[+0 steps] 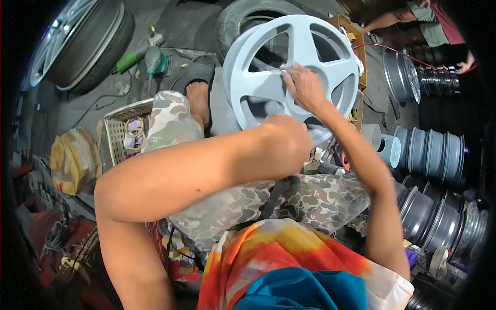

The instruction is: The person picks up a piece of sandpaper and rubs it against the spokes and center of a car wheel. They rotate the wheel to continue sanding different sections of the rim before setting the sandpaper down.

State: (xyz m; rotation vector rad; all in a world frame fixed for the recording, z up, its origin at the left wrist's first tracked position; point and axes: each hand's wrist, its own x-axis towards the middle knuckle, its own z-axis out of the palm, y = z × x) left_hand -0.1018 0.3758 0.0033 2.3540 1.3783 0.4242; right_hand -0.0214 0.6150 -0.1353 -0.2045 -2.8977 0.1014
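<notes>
A pale grey-blue five-spoke wheel rim (298,39) stands tilted in front of my knees. My right hand (306,89) lies on its spokes near the hub, fingers bent and pressed together. A small whitish bit shows at those fingertips, too small to name. Close to the lower edge of the rim, my left hand (290,138) is closed in a fist, slightly blurred. Its fingers face away from me, so whatever they may hold is hidden. My camouflage trousers (227,206) are below both arms.
Behind the rim lies a tyre (235,26). A green angle grinder (135,56), a plastic basket (116,135) and a wrapped roll (75,161) are to the left. Another tyred wheel (101,46) stands upper left. Stacked rims (431,152) line the right; another person (434,23) stands beyond.
</notes>
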